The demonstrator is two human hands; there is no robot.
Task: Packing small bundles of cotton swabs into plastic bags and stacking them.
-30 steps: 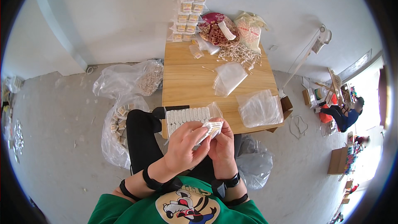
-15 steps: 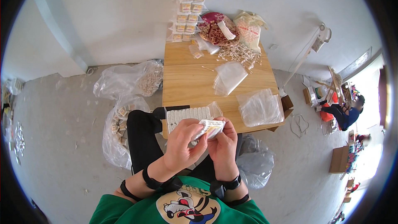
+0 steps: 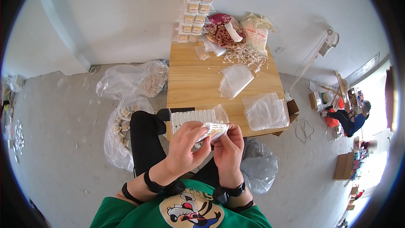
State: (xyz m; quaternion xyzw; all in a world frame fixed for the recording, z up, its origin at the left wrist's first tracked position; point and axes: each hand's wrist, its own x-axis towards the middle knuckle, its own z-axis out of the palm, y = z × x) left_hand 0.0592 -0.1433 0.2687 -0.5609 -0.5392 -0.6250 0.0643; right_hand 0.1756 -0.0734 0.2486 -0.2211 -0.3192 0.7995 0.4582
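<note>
Over the near edge of the wooden table, my left hand is closed around a small pack of cotton swabs with a yellow and white front. White swab tips show along the pack's top. At its right end, my right hand pinches the clear plastic wrapping with thumb and fingers. Just behind my left hand lies a clear plastic bag or tray of white swab bundles in a row, partly covered by that hand.
Flat clear bags lie in two piles, one mid-table and one at the right. Loose cotton swabs spread before a cloth sack. Finished-looking packs stack at the back. A bag of small packs stands left on the floor.
My right fingers have shifted slightly at the pack's right end, pulling at the wrapping. The left hand keeps its hold on the pack. The whole view has shifted slightly.
</note>
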